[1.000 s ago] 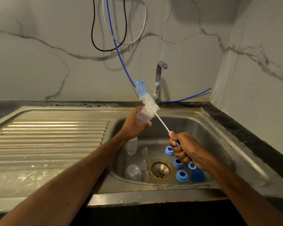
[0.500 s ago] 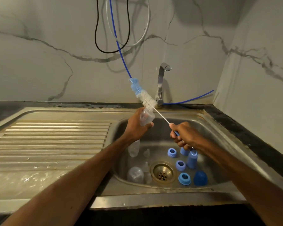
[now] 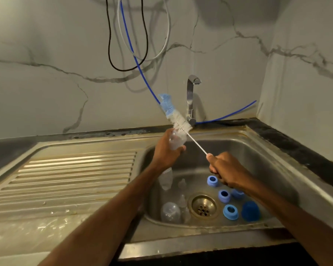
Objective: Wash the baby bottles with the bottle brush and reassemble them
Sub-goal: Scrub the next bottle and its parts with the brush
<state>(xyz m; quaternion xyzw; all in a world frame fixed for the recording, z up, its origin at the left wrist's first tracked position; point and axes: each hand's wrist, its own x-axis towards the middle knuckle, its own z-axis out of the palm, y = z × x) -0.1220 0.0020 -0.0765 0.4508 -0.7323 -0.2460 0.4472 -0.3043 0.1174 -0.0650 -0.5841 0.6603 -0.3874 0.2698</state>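
Curls left grip (image 3: 167, 152) round a clear bottle (image 3: 176, 140) over the sink (image 3: 248, 150); clenches right grip (image 3: 225, 169) on the bottle brush (image 3: 178, 121), bristles mostly outside the bottle's top. Looks early: leaves other bottles (image 3: 170, 212), teats (image 3: 182, 184), blue collars (image 3: 230, 211) and a cap (image 3: 250, 211) lying loose below, nothing reassembled.

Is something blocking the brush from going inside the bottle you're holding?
Nothing visible blocks it. The bottle brush has its bristles right at the top of the clear bottle in the left hand; the right hand grips its wire handle.
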